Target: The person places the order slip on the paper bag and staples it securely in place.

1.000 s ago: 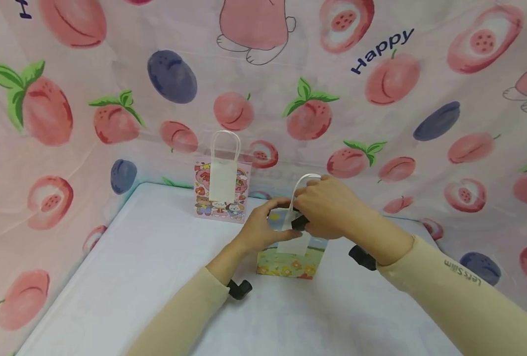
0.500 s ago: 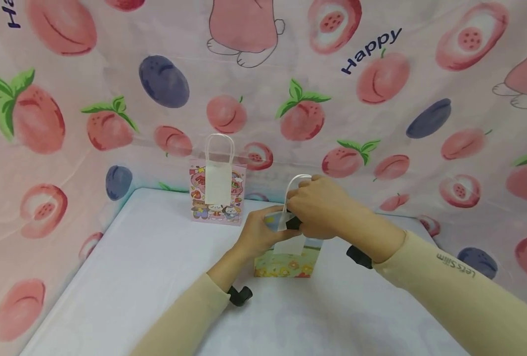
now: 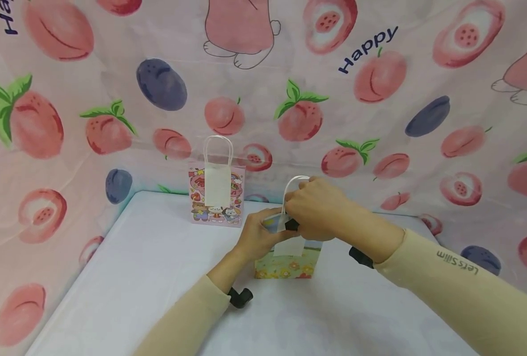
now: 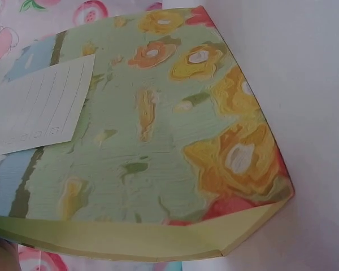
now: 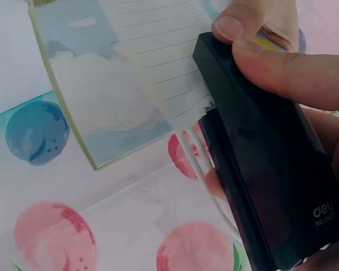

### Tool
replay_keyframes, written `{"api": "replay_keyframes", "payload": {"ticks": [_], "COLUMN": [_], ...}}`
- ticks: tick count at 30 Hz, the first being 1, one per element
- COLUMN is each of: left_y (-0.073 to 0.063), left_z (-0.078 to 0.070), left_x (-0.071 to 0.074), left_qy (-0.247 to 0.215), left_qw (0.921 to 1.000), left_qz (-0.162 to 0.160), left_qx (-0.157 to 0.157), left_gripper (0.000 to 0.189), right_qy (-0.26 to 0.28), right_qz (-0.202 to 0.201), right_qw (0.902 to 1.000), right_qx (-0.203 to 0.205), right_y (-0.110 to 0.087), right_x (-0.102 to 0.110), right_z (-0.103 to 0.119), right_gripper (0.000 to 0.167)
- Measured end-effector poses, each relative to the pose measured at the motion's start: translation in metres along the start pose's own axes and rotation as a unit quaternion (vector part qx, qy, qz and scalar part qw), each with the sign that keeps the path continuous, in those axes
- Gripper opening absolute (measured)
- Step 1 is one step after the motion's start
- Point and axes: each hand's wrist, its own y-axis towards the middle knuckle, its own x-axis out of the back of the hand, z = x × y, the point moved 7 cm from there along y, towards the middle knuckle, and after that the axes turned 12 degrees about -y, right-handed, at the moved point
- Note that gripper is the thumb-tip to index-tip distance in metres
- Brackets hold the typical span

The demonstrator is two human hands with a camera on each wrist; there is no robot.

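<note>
A small paper gift bag with painted yellow flowers and blue sky stands upright on the table, its white handle rising above it. My left hand grips its upper edge, thumb in front. A lined white paper card lies against the bag's front. My right hand holds a black stapler, its nose over the card's upper end by the handle. Close by the stapler's nose is my left thumb in the right wrist view. Whether the stapler is fully pressed down is hard to tell.
Farther back to the left stands a pink cartoon gift bag, a white card hanging on its front below a white handle. A white-covered table meets a peach-print cloth backdrop behind and at both sides.
The head view has shifted slightly. Both hands stay at the flowered bag's top, with the stapler in nearly the same place on the card.
</note>
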Motion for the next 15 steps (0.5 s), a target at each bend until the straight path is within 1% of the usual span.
{"api": "replay_keyframes", "payload": {"ticks": [10, 15], "left_y": [-0.0009, -0.0001], "left_z": [0.0007, -0.0005], "left_x": [-0.0005, -0.0003], "left_qy": [0.001, 0.004], "left_qw": [1.0000, 0.9999], "left_qz": [0.002, 0.001], "left_qx": [-0.003, -0.015], "left_gripper": [0.047, 0.047], "right_qy": [-0.010, -0.009], "right_qz": [-0.009, -0.016], "right_qw": [0.9998, 0.9997], "right_qx": [0.011, 0.017], "right_y": [-0.0004, -0.0003], "right_x": [-0.0006, 0.0000], "right_z": [0.0016, 0.0019], "right_gripper": [0.021, 0.021]}}
